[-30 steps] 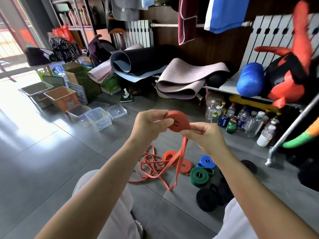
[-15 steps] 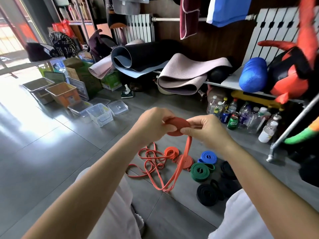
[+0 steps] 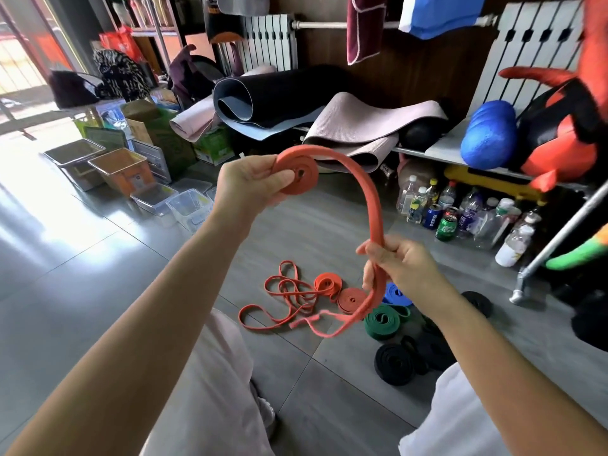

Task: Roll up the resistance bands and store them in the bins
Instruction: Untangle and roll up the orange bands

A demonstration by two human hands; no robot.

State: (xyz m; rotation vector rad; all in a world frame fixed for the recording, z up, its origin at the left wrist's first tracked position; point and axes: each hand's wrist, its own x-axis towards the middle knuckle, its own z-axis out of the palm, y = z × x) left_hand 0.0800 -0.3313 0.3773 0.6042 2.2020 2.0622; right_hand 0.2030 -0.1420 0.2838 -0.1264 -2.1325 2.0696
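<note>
My left hand [image 3: 245, 187] pinches the rolled coil of an orange resistance band [image 3: 353, 169], held up in front of me. The band's free length arcs right and down through my right hand [image 3: 393, 261], which grips it lower down; its tail hangs to the floor. On the floor lie a loose thin orange band [image 3: 283, 297], two rolled orange bands [image 3: 350, 299], a blue roll [image 3: 396, 292], a green roll [image 3: 381, 320] and black rolls [image 3: 394, 362]. Clear plastic bins [image 3: 189, 209] stand to the left, beyond my left hand.
An orange bin [image 3: 120, 169] and a grey bin [image 3: 74, 156] sit further left by boxes. Yoga mats [image 3: 362, 136] lie on a low shelf behind. Bottles and cans [image 3: 444, 212] line the floor on the right, next to a metal rack leg [image 3: 523, 281]. My knees frame the bottom.
My hands have drawn apart: the left lifted the coil up and left, the right slid down along the band's free length. The tail now trails on the floor.
</note>
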